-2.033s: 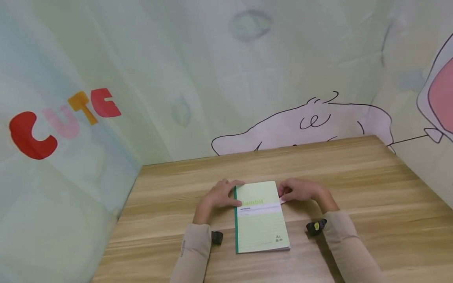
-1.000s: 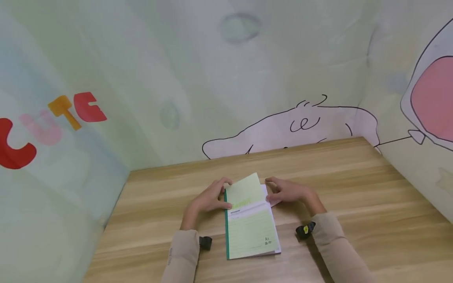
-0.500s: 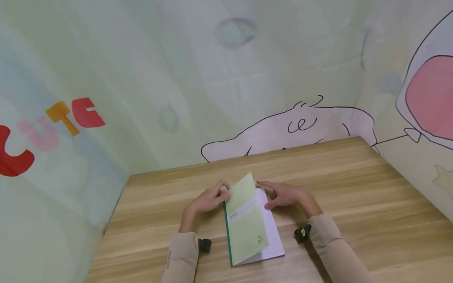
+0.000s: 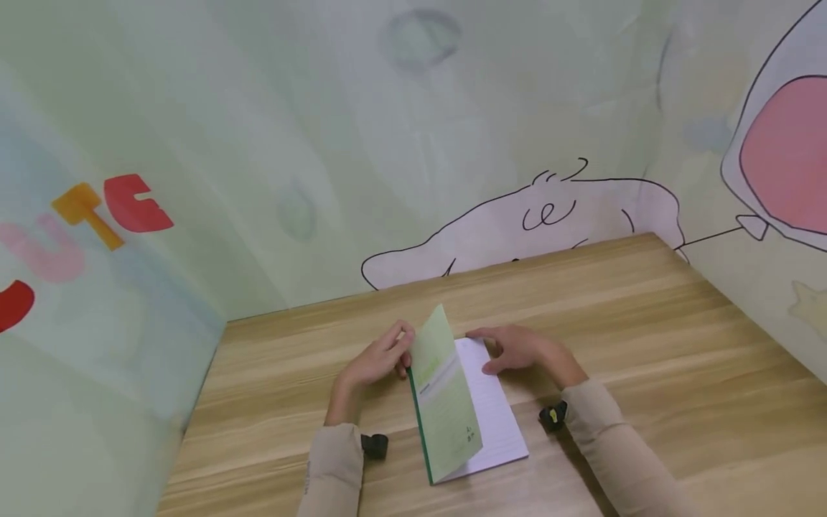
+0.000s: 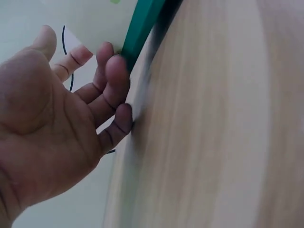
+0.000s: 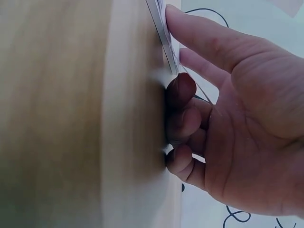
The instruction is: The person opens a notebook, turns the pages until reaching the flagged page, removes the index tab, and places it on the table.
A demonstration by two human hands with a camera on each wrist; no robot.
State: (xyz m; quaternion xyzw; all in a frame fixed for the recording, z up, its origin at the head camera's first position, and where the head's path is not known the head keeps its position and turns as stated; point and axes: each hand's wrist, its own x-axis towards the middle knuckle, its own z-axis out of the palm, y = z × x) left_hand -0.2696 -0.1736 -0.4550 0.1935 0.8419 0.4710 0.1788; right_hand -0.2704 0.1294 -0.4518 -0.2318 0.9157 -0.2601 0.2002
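Note:
A notebook (image 4: 494, 409) with a green spine lies on the wooden table, its pale green cover (image 4: 446, 402) raised at a slant over lined white pages. My left hand (image 4: 381, 359) is at the spine's upper part; in the left wrist view its loosely bent fingers (image 5: 116, 78) touch the green spine (image 5: 140, 33), thumb apart. At the upper right corner of the pages is my right hand (image 4: 523, 352), index finger along the top edge. In the right wrist view its thumb (image 6: 199, 33) rests on the page, and the other fingers bend against the tabletop.
The wooden table (image 4: 646, 345) reaches to a printed backdrop (image 4: 291, 143) with a cartoon drawing, coloured letters and a pink balloon shape. A black camera is strapped at each wrist, below beige sleeves (image 4: 336, 459).
The cover has swung up from flat to a slant, baring the lined pages. My right hand has moved onto the page corner; my left thumb has left the cover's front.

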